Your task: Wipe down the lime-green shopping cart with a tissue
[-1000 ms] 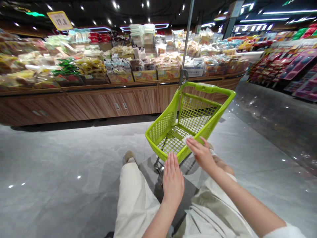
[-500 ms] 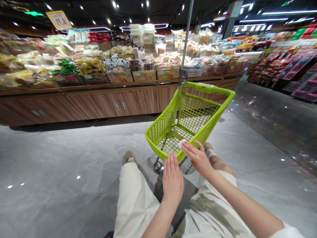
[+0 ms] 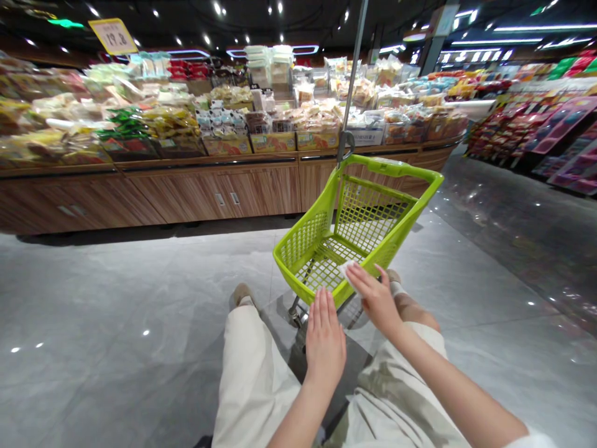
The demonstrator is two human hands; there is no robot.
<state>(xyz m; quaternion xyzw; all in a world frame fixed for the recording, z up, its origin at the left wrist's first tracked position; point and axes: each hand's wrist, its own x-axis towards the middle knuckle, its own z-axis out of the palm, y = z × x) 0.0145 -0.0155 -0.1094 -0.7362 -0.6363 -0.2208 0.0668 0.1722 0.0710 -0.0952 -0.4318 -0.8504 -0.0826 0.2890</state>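
Note:
A lime-green plastic shopping cart (image 3: pixel 303 239) stands on the floor just in front of my knees. My right hand (image 3: pixel 375 295) lies flat on a white wipe (image 3: pixel 346 269), pressing it against the cart's near rim. My left hand (image 3: pixel 325 339) hovers open, fingers straight and together, just below that rim and holds nothing. My legs in cream trousers (image 3: pixel 254 379) are bent under the hands. A thin grey pole (image 3: pixel 351 81) rises from the cart's far left corner.
A long wooden display counter (image 3: pixel 209 193) piled with packaged snacks runs across the back. More colourful shelves (image 3: pixel 536 124) line the right aisle. A yellow price sign (image 3: pixel 113 36) hangs top left. Glossy grey floor (image 3: pixel 116 323) spreads around the cart.
My right hand slid the wipe left along the cart's near rim, then a little back to the right. The left hand stayed nearly still.

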